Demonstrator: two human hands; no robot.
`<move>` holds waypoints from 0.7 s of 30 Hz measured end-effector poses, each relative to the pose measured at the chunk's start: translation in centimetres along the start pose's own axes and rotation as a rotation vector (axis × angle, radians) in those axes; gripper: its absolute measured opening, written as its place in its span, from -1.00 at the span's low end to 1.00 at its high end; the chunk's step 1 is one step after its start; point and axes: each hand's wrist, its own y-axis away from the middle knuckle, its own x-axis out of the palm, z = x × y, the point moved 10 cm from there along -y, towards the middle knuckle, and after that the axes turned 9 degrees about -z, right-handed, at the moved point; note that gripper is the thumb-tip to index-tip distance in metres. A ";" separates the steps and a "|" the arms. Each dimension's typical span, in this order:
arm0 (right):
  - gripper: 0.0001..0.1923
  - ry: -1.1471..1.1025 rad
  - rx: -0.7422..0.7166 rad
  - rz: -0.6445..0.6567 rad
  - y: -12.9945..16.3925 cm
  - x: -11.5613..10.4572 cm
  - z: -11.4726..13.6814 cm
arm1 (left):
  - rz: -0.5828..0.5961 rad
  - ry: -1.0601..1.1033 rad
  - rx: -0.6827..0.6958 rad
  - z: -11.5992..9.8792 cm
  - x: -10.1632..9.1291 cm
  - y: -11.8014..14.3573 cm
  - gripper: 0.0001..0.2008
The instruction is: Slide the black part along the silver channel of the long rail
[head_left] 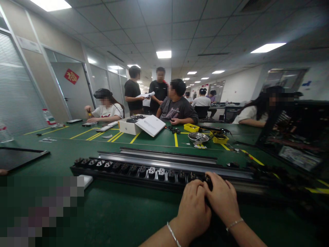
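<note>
A long black socket strip (133,169) lies across the green table (108,212) in front of me, with a row of socket modules set in it. Behind it lie long metal rails (167,158). My left hand (194,207) and my right hand (223,198) are side by side at the strip's right part, fingers curled down onto a black socket module (208,180). Both wrists wear thin bracelets. What the fingers grip underneath is hidden.
A white open box (140,125), yellow trays (191,128), a metal bowl (198,137) and cables sit farther back. A dark flat panel (17,157) lies at left, a black case (295,137) at right. Several people sit and stand around the far side.
</note>
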 end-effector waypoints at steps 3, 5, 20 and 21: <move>-0.60 -0.002 0.001 -0.013 0.1 0.1 -0.2 | 0.002 -0.014 0.011 -0.1 0.0 -0.1 -0.60; -0.59 -0.010 -0.001 -0.021 0.0 0.1 -0.3 | -0.001 -0.020 0.018 -0.1 0.0 -0.1 -0.61; -0.63 -0.041 0.025 -0.018 -0.4 -0.1 -0.4 | 0.007 -0.029 0.033 -0.1 0.1 0.1 -0.60; -0.63 -0.041 0.024 -0.020 -0.4 -0.1 -0.4 | 0.009 -0.029 0.036 -0.1 0.1 0.1 -0.60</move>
